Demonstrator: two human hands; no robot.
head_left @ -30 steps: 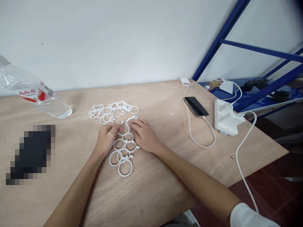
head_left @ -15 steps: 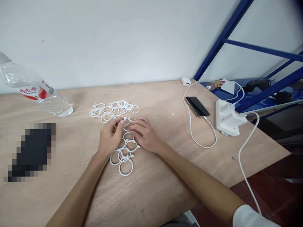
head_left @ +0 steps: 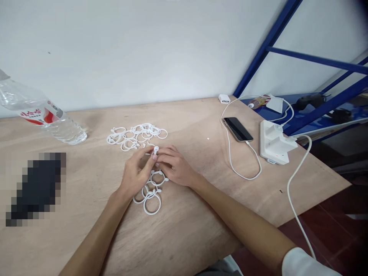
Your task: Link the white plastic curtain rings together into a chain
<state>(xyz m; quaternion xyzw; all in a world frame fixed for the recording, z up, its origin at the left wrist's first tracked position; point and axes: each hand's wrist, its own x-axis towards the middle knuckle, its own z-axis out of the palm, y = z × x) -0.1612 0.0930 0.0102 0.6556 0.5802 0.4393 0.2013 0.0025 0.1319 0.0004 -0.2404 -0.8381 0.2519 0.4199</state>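
Note:
My left hand (head_left: 137, 169) pinches a white plastic ring (head_left: 156, 149) between thumb and fingers, its knobbed clasp end sticking up at the fingertips. Pressed close on the other side, my right hand (head_left: 176, 166) has its fingers closed on the same ring, much of which the fingers hide. Below both hands, several white rings with small tabs lie linked in a chain (head_left: 152, 203) on the table, its upper end hidden under the hands. A loose pile of similar rings (head_left: 138, 134) sits just beyond my fingers.
On the wooden table (head_left: 201, 222), a water bottle (head_left: 46, 113) stands at the left, above a pixelated dark object (head_left: 37, 188). To the right are a phone (head_left: 238, 128) with its white cable, a power strip (head_left: 273, 143) with plugs, and a blue metal frame (head_left: 268, 48).
My hands have drawn closer together and slightly towards me. The ring's knobbed end now stands up at my left fingertips, and the hands cover more of the chain's upper end.

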